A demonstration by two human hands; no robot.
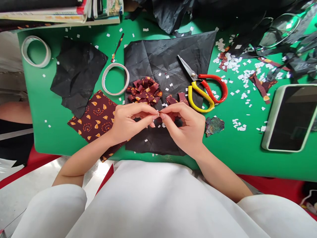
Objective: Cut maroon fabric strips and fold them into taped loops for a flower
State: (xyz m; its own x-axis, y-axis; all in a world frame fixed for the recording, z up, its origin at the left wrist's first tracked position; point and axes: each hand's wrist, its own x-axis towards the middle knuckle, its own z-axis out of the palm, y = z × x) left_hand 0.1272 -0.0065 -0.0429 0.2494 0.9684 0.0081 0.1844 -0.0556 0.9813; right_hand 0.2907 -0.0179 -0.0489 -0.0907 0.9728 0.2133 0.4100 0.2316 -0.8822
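Note:
My left hand (pixel 130 120) and my right hand (pixel 187 127) meet fingertip to fingertip over a black sheet (pixel 163 62) on the green table (pixel 235 155). Both pinch a very small piece between thumb and forefinger; I cannot make out what it is. Just beyond the fingers lies a maroon fabric flower (pixel 145 91) made of folded patterned pieces. Two loose maroon folded bits (pixel 177 98) rest beside it. Red and yellow scissors (pixel 205 91) lie to the right, blades closed. A maroon patterned cloth (pixel 95 119) lies under my left wrist.
Two tape rolls (pixel 115 79) (pixel 36 51) sit on the left, near a crumpled black sheet (pixel 78 72). A phone (pixel 289 117) lies at the right. White paper scraps (pixel 237 66) litter the table. A small glittery scrap (pixel 214 126) lies near my right hand. Books (pixel 59 13) are stacked at the back left.

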